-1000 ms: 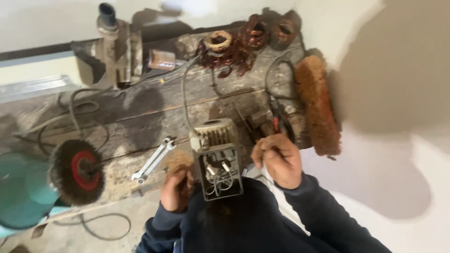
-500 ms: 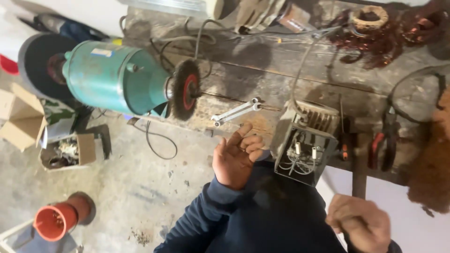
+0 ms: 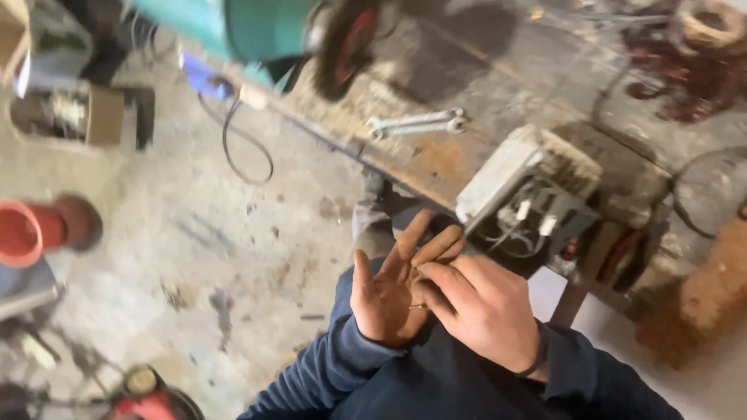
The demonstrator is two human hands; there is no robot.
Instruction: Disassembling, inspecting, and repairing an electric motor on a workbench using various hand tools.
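Observation:
My left hand [image 3: 385, 292] is held flat with the palm up in front of my chest. The fingertips of my right hand [image 3: 486, 311] press into that palm and appear to pinch a small thin metal piece [image 3: 416, 307] lying there. Both arms are in dark blue sleeves. Just beyond the hands, a grey metal box with white connectors and loose wires [image 3: 529, 194] stands at the edge of the worn wooden workbench [image 3: 482, 85].
Two wrenches [image 3: 416, 124] lie on the bench. A green bench grinder [image 3: 257, 27] with a wire wheel [image 3: 342, 43] sits at the top left, and copper coils [image 3: 685, 54] at the top right. On the concrete floor are an orange cup [image 3: 19, 233], a cardboard box [image 3: 74, 117] and a red tool [image 3: 144, 393].
My right hand has come from the lower right onto my left palm. My left hand has turned palm up. The view has swung left and down toward the floor.

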